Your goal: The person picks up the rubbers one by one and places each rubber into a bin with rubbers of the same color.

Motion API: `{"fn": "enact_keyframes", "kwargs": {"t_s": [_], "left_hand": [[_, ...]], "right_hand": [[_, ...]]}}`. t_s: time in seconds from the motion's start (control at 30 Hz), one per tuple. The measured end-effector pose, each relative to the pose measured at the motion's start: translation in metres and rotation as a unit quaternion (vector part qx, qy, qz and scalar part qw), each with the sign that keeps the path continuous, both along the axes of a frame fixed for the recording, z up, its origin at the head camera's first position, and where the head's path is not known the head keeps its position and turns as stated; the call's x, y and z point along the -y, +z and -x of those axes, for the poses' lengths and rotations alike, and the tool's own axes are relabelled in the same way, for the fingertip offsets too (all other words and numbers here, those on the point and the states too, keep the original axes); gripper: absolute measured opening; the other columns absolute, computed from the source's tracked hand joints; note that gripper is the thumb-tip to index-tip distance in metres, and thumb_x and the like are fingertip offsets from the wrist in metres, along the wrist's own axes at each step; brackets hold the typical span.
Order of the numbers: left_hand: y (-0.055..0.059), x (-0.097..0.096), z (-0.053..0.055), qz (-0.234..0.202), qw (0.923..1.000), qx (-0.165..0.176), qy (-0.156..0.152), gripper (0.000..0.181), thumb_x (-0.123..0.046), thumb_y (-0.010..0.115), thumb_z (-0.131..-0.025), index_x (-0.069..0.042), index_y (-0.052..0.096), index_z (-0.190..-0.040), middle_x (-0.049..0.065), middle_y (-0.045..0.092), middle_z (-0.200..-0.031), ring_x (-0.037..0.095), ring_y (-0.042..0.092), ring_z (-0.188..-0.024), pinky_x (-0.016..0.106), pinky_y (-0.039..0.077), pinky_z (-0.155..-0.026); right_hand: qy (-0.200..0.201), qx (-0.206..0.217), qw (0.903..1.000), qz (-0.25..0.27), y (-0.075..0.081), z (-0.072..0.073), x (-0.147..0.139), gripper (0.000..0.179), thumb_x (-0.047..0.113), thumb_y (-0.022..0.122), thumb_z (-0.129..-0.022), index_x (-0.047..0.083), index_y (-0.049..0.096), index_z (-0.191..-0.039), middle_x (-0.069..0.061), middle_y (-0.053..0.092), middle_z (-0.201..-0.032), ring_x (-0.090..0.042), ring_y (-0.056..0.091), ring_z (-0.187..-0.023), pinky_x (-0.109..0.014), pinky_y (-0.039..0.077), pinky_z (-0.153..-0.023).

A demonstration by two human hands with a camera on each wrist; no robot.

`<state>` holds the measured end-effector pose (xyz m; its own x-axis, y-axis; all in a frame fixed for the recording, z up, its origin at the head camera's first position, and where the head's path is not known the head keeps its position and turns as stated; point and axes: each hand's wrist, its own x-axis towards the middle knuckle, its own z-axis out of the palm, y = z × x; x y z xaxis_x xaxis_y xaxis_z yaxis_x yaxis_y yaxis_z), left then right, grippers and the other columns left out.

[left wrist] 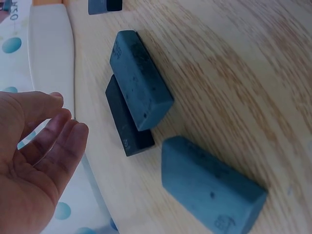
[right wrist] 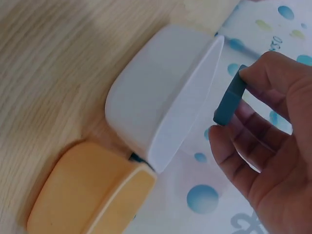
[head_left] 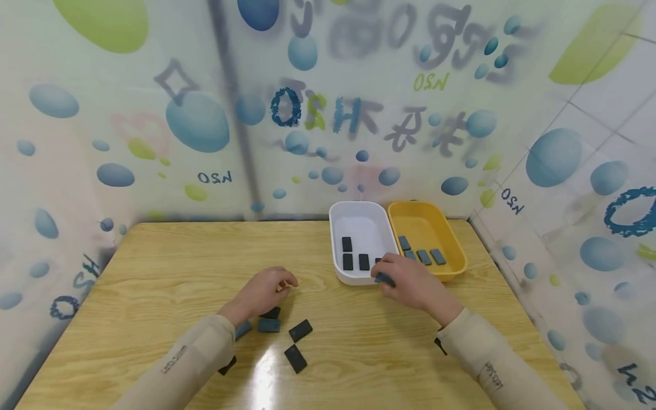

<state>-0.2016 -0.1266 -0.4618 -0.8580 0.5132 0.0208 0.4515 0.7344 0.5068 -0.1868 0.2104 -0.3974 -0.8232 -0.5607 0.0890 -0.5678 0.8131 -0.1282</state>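
Observation:
A blue-green rectangular block (right wrist: 230, 100), much like an eraser, is pinched between the thumb and fingers of my right hand (head_left: 410, 282). In the head view this hand overlaps the near right corner of the white tray (head_left: 364, 222). My left hand (head_left: 261, 293) hovers over the table, fingers loosely curled with nothing between them. Close below it are a black block (head_left: 271, 312) and a blue block (head_left: 269, 325). In the left wrist view, one blue block (left wrist: 141, 80) leans on a black block (left wrist: 127, 119), and another blue block (left wrist: 212, 183) lies nearer.
Several black blocks (head_left: 347, 262) lie in the white tray. Beside it, the yellow tray (head_left: 425, 222) holds several blue-grey blocks (head_left: 423, 257). Two black blocks, one (head_left: 300, 330) above the other (head_left: 295, 359), lie mid-table. A patterned wall covering (head_left: 287, 188) stands behind the table.

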Motion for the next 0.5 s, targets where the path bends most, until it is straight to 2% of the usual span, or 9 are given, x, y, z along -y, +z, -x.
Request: {"fn": "enact_keyframes", "kwargs": {"t_s": [0.13,0.37,0.5], "left_hand": [[0.001,0.000,0.000,-0.003,1.0000,-0.001,-0.002,0.018,-0.005,0.064,-0.092,-0.012,0.071,-0.107,0.001,0.067,-0.107,0.018,0.066,-0.092,0.030,0.056,-0.076],[0.000,0.000,0.000,0.002,1.0000,-0.005,-0.006,0.018,-0.006,0.064,-0.092,-0.012,0.071,-0.108,0.001,0.067,-0.108,0.018,0.066,-0.092,0.030,0.056,-0.077],[0.000,-0.002,0.000,-0.002,1.0000,-0.005,-0.007,0.018,-0.006,0.063,-0.092,-0.012,0.071,-0.108,0.001,0.068,-0.108,0.018,0.066,-0.093,0.031,0.056,-0.077]], "right_hand": [[-0.027,-0.006,0.9996,0.009,0.002,0.006,-0.007,0.018,0.015,0.071,-0.083,0.018,0.071,-0.101,0.001,0.063,-0.098,-0.011,0.053,-0.074,-0.026,0.048,-0.062],[-0.093,0.021,0.9955,0.005,0.002,0.020,-0.020,0.019,0.018,0.071,-0.084,0.016,0.070,-0.104,-0.004,0.064,-0.102,-0.018,0.057,-0.082,-0.037,0.055,-0.077],[-0.111,0.025,0.9934,0.017,0.003,0.031,-0.032,0.020,0.017,0.071,-0.085,0.013,0.070,-0.105,-0.007,0.063,-0.101,-0.021,0.057,-0.084,-0.042,0.054,-0.082]]}}
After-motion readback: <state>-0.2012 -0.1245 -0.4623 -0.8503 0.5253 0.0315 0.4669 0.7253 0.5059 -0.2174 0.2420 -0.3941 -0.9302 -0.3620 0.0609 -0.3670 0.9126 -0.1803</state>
